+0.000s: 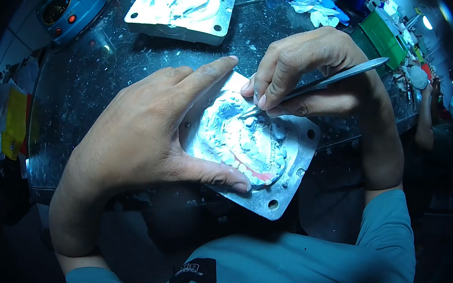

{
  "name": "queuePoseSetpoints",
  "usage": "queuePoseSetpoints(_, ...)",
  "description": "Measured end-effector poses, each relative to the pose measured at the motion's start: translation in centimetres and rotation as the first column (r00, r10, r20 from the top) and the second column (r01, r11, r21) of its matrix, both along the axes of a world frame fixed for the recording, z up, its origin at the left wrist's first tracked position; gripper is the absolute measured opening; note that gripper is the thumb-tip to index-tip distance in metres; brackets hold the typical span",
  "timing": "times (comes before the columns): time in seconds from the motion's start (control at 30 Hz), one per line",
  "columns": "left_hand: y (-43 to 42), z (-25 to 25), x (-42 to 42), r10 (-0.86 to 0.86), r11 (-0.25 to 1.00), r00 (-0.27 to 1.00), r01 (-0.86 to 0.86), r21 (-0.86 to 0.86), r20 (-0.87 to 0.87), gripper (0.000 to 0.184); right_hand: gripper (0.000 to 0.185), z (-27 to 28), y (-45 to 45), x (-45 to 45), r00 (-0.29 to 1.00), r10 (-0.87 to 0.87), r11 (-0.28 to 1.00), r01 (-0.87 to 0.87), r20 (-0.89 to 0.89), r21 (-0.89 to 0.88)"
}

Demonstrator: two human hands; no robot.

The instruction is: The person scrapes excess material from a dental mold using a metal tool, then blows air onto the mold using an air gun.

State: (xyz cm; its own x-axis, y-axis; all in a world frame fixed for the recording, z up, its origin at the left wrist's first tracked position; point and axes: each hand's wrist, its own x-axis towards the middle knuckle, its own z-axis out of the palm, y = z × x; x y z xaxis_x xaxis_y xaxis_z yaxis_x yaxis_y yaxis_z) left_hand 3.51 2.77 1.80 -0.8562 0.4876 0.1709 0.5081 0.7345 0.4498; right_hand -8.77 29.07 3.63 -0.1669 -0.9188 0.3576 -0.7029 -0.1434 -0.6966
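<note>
Head view; tool [337,78] in right grip [313,62]

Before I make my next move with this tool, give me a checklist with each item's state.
1. Right hand grips the tool: ok, held like a pen.
2. Left hand is on the metal block: ok, spread along its left side.
3. Left fingers are clear of the tool's tip: ok, a gap shows.
4. Tip presses into the plaster: cannot tell; it is at the surface, but contact is unclear.
5. Block lies wholly over the table: not ok, it reaches past the near edge.
6. Second block is out of the way: ok, farther back.
</note>
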Motion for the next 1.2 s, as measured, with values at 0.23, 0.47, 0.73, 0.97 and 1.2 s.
queuePoseSetpoints(0.23,0.0,0.0,-0.1,0.006,1.000,1.000,-0.006,-0.007,0.020,0.135,0.016,0.0,0.0,0.0,0.999,-0.004,1.000,0.004,0.032,0.019)
queuePoseSetpoints(0.47,-0.1,0.0,0.0,0.001,1.000,1.000,0.000,-0.027,0.019,0.135,0.015,0.2,0.1,0.5,0.998,-0.055,0.998,0.055,-0.007,0.040)
queuePoseSetpoints(0.73,0.2,0.3,-0.1,0.005,1.000,0.999,-0.004,-0.022,0.045,0.137,0.016,0.2,0.1,0.8,0.994,-0.069,0.997,0.072,-0.087,0.036)
queuePoseSetpoints(0.97,-0.1,0.3,-0.1,-0.013,0.999,0.999,0.014,-0.031,0.033,0.139,0.015,0.4,0.0,1.4,0.988,-0.105,0.993,0.110,-0.117,0.040)
queuePoseSetpoints(1.2,-0.2,0.4,-0.3,-0.029,0.999,0.999,0.030,-0.041,0.037,0.140,0.012,-0.3,0.1,1.2,0.993,-0.095,0.995,0.095,0.066,0.015)
